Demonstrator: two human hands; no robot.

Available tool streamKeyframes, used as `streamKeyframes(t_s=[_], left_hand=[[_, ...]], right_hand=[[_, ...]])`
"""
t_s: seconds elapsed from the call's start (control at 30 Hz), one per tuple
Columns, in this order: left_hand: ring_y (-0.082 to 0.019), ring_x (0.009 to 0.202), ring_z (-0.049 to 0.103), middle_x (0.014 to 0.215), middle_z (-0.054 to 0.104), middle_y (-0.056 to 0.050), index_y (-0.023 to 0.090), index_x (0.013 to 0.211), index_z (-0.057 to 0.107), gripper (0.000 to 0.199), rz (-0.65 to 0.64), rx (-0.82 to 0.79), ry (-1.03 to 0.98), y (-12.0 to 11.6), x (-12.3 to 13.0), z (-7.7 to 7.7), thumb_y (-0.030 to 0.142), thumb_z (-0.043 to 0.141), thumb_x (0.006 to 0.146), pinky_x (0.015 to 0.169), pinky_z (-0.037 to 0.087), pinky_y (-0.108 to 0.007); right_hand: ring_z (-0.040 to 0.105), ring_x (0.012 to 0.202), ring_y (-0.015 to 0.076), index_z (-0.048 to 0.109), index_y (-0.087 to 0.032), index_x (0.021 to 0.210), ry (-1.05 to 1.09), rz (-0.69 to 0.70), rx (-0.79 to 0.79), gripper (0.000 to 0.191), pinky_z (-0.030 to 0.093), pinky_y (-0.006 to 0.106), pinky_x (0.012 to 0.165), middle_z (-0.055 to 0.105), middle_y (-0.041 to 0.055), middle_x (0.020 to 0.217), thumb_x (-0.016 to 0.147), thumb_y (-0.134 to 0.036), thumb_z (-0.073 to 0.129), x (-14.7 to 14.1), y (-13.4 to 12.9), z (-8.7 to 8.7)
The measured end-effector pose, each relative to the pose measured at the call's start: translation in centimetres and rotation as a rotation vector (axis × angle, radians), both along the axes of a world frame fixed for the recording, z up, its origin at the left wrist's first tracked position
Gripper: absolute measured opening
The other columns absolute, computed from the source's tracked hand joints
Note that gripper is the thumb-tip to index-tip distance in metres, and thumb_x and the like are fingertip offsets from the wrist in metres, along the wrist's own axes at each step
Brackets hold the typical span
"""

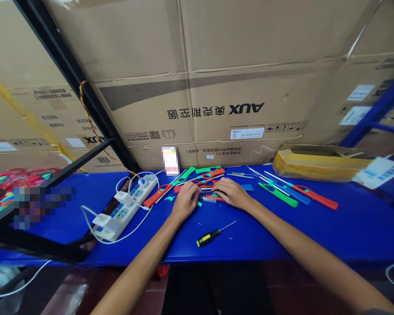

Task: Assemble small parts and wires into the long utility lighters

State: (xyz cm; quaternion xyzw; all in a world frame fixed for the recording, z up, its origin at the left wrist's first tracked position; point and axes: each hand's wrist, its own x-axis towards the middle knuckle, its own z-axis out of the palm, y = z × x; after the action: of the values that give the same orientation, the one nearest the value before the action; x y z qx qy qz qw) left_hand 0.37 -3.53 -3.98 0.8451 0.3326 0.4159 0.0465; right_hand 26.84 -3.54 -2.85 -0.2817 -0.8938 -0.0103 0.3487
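My left hand (pixel 186 200) rests on the blue table with its fingers curled; whatever they hold is hidden. Opposite it, my right hand (pixel 233 191) bends over small lighter parts, fingertips drawn together, their contact unclear. Between and below the hands lie an orange lighter casing (pixel 220 198), a clear part (pixel 209 200) and a small teal piece (pixel 199 204). Behind them is a pile of long-necked lighters, among them a green one (pixel 187 174) and an orange one (pixel 212 174). A black and yellow screwdriver (pixel 208 238) lies nearer to me.
More lighters, green (pixel 279 194), blue (pixel 298 194) and red (pixel 318 197), lie at right before a yellow-taped carton (pixel 315 166). A white power strip (pixel 131 208) with plugs and cables sits left. A lit phone (pixel 170 161) leans against a large cardboard box (pixel 216 87). A black metal frame (pixel 82 78) stands left.
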Motion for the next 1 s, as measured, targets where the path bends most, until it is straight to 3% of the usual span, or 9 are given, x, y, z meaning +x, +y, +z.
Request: streamKeyframes(t_s=[0.73,1.0], left_hand=[[-0.023,0.097,0.063,0.097,0.067,-0.005,0.022,0.100,0.060,0.010,-0.021,-0.009,-0.036,0.04,-0.05,-0.01,0.016,0.056,0.106,0.088,0.053,-0.036],[-0.024,0.096,0.064,0.097,0.068,-0.004,0.023,0.103,0.061,0.005,-0.015,-0.036,-0.030,-0.24,0.02,0.20,0.021,0.066,0.102,0.088,0.054,-0.037]], right_hand=[[0.069,0.093,0.0235,0.072,-0.021,0.110,0.016,-0.019,-0.002,0.010,0.056,0.038,0.086,0.079,0.0067,0.103,0.107,-0.021,0.062,0.13,0.30,-0.38],[0.069,0.094,0.0239,0.072,-0.022,0.109,0.027,-0.025,0.005,0.012,0.057,0.039,0.087,0.078,0.0076,0.101,0.108,-0.024,0.061,0.30,0.45,-0.39]])
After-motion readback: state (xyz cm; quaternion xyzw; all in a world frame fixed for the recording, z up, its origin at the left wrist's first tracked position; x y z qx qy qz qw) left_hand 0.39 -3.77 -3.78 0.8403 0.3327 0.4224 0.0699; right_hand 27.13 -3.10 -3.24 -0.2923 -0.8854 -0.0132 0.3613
